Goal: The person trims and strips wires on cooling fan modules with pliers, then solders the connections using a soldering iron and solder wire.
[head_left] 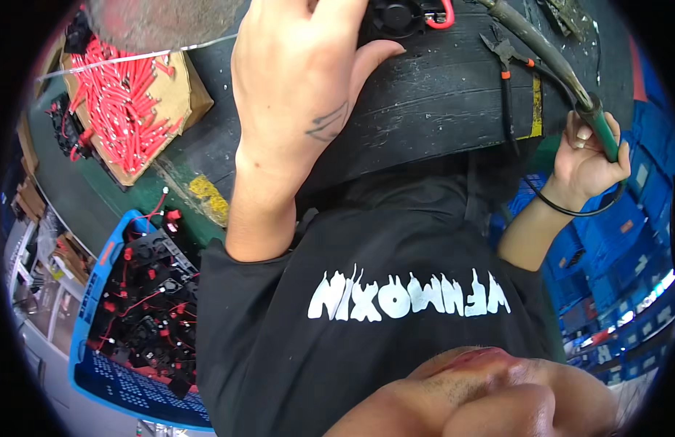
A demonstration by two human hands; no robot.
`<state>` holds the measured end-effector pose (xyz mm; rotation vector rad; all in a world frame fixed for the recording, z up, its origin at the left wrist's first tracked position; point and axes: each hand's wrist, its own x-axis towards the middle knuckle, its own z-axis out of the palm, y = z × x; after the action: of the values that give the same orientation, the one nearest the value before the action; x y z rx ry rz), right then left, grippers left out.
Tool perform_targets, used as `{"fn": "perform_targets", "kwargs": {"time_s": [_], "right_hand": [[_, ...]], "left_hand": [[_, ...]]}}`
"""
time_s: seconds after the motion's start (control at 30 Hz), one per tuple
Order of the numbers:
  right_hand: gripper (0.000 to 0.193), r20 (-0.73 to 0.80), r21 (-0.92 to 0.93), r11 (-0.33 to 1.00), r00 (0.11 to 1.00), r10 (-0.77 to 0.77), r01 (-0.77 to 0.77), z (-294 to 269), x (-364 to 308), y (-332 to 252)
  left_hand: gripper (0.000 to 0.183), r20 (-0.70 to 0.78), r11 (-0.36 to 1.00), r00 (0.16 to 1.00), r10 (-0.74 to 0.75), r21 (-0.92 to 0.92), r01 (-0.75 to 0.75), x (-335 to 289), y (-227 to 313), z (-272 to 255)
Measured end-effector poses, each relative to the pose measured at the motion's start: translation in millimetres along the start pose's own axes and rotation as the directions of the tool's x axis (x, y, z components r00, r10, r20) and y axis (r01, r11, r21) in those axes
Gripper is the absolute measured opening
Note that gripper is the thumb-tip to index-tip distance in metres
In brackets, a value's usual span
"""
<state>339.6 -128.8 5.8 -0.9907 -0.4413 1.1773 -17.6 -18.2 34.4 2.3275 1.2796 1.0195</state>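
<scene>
My left hand (293,87) reaches to the upper edge, its back toward me. The thumb is stretched out apart, beside a black part with a small round fan (397,17) and a red wire loop (444,16); the other fingertips are cut off by the edge. My right hand (589,160) is closed round the green handle (605,135) of a soldering iron (538,45). Its long metal shaft slants up and left, and a black cord (589,211) loops below the wrist. Side cutters (505,69) with orange-banded handles lie left of the shaft.
A cardboard box (195,95) of red-sleeved pieces (119,95) stands on the dark bench (417,109) at left. Below it, a blue basket (86,349) holds black parts with red wires. Yellow tape (536,105) marks the bench edge. Blue crates (643,189) are stacked at right.
</scene>
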Motion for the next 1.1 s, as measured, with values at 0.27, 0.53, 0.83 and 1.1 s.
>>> {"fn": "perform_targets", "kwargs": {"time_s": [0.27,0.53,0.83,1.1], "right_hand": [[0.06,0.104,-0.067,0.99,0.986,0.131,-0.125,-0.9,38.9,-9.6],[0.059,0.091,-0.112,0.98,0.98,0.175,-0.164,0.5,44.3,-17.2],[0.059,0.104,-0.114,0.98,0.979,0.177,-0.165,6.2,45.0,-14.3],[0.059,0.094,-0.108,0.98,0.98,0.178,-0.168,8.9,45.7,-12.2]], "left_hand": [[0.04,0.003,0.987,0.995,0.103,0.124,-0.102,2.0,-0.6,-0.8],[0.021,-0.223,0.981,0.955,0.194,0.069,-0.183,-3.4,-17.0,18.3],[0.01,-0.197,0.964,0.951,0.239,0.167,-0.208,-6.1,-16.3,15.5],[0.01,-0.198,0.973,0.958,0.208,0.139,-0.183,-8.2,-20.3,18.5]]}}
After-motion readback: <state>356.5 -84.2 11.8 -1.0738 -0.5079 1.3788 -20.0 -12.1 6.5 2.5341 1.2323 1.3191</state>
